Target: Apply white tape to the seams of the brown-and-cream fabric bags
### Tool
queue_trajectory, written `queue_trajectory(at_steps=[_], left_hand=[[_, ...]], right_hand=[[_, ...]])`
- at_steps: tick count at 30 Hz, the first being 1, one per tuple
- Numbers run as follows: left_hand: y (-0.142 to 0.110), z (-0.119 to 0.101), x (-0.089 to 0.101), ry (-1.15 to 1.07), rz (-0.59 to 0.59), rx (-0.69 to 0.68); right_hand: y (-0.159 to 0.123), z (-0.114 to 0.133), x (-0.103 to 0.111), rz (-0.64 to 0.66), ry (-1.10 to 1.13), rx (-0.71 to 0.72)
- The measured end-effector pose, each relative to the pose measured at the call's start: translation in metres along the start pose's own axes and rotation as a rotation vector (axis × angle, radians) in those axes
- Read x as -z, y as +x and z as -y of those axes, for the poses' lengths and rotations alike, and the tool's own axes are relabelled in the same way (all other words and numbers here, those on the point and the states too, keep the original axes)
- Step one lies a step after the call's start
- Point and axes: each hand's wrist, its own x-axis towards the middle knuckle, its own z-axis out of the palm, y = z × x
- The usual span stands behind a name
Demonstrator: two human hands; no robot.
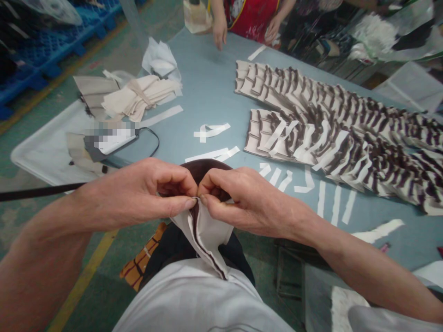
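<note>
My left hand (pixel 145 193) and my right hand (pixel 238 198) meet in front of my chest, both pinching the top edge of a cream fabric piece (pixel 207 235) with a dark brown trim. Thumbs and forefingers of both hands press together on the seam where the two hands touch. The piece hangs down from the pinch toward my lap. Its dark brown upper part (pixel 204 168) shows just behind my knuckles, over the near edge of the blue-grey table (pixel 207 92).
Two long rows of overlapped cream-and-brown pieces (pixel 346 129) lie on the table's right. White paper strips (pixel 211 131) are scattered in the middle. A stack of cream fabric (pixel 138 97) and a white tray (pixel 44 152) sit at left. Another person's hands (pixel 219 32) rest at the far edge.
</note>
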Motion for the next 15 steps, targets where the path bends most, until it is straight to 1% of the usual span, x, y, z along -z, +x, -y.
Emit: queue_trajectory(at_steps=[5,10,13,15], left_hand=[[-0.001,-0.002,-0.003,0.117,-0.075,-0.024],[-0.005,0.001,-0.005,0.147,-0.113,-0.021],[-0.008,0.002,-0.006,0.183,-0.159,-0.071],[-0.011,0.003,-0.007,0.223,-0.194,-0.112]], right_hand=[[0.005,-0.005,0.002,0.015,0.007,-0.021],[0.008,-0.008,0.002,0.033,0.056,-0.052],[0.010,-0.004,0.000,0.041,-0.060,-0.076],[0.012,-0.001,-0.002,0.033,-0.135,-0.052]])
